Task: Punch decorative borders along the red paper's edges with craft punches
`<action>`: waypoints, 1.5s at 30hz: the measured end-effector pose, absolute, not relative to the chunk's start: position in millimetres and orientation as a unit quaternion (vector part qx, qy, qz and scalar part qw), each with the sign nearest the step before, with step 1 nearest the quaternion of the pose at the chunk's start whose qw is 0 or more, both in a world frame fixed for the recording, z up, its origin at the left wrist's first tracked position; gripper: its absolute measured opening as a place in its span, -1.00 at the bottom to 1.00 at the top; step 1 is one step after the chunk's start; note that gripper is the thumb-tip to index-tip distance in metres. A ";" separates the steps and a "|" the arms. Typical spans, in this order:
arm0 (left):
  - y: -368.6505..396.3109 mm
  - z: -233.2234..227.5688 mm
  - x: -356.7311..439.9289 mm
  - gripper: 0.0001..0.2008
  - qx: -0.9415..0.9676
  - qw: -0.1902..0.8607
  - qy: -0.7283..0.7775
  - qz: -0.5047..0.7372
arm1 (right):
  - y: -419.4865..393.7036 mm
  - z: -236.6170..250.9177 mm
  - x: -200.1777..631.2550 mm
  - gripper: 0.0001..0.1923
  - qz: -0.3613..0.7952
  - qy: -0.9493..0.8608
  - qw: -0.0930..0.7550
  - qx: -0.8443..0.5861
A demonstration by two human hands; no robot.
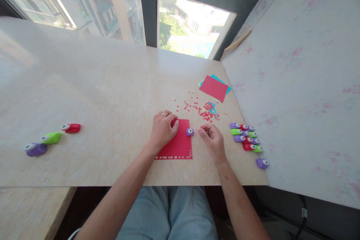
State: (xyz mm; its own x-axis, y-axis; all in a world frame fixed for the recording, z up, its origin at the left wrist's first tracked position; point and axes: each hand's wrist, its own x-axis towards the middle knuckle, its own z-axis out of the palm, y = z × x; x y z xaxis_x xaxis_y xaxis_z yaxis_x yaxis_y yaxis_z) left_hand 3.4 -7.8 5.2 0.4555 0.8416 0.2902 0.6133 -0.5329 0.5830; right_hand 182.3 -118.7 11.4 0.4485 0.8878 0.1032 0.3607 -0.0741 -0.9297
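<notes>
As left hand [165, 129] curls on red paper [178, 144], purple punch [189, 132] beside curled right hand [212, 138], grips unclear

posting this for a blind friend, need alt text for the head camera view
A left hand rests on a red sheet partly bordered by small punched shapes; the curled right hand is beside a purple punch on the sheet's right edge. Beyond lie scattered confetti and stacked coloured cards, with more punches at both sides of the table.

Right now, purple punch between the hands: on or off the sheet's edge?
On: purple punch overlaps the right edge of the red sheet.
</notes>
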 end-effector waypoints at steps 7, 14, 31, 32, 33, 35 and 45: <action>-6.9 4.9 3.0 -0.88 0.824 0.209 0.439 0.292 | -104.7 34.1 195.0 -0.54 0.482 -0.404 0.384 -0.676; -7.1 4.3 2.6 -0.88 0.820 0.214 0.435 0.304 | -85.0 40.4 201.2 -0.53 0.544 -0.407 0.262 -0.686; -7.5 2.1 3.7 -0.88 0.821 0.212 0.436 0.300 | -76.9 37.9 202.2 -0.55 0.558 -0.408 0.223 -0.687; -7.6 2.0 3.7 -0.87 0.822 0.212 0.436 0.298 | -76.4 37.3 202.5 -0.55 0.554 -0.412 0.220 -0.689; -7.7 1.9 3.7 -0.87 0.822 0.212 0.437 0.297 | -75.8 37.0 202.9 -0.55 0.549 -0.416 0.216 -0.691; -7.7 1.7 3.6 -0.87 0.821 0.213 0.437 0.298 | -74.5 37.4 203.3 -0.55 0.538 -0.424 0.208 -0.698; -6.3 3.7 3.6 -0.89 0.819 0.218 0.439 0.298 | -74.7 44.9 197.8 -0.59 0.529 -0.426 0.214 -0.702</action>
State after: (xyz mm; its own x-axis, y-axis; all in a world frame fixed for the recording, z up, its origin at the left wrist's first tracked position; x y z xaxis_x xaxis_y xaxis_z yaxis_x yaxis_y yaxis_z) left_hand 3.6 -6.3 3.7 0.4376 0.8488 0.2968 0.5885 -0.5199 0.6192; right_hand 197.8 -74.7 44.9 0.0774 0.8241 -0.5612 0.3709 -0.5462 -0.7510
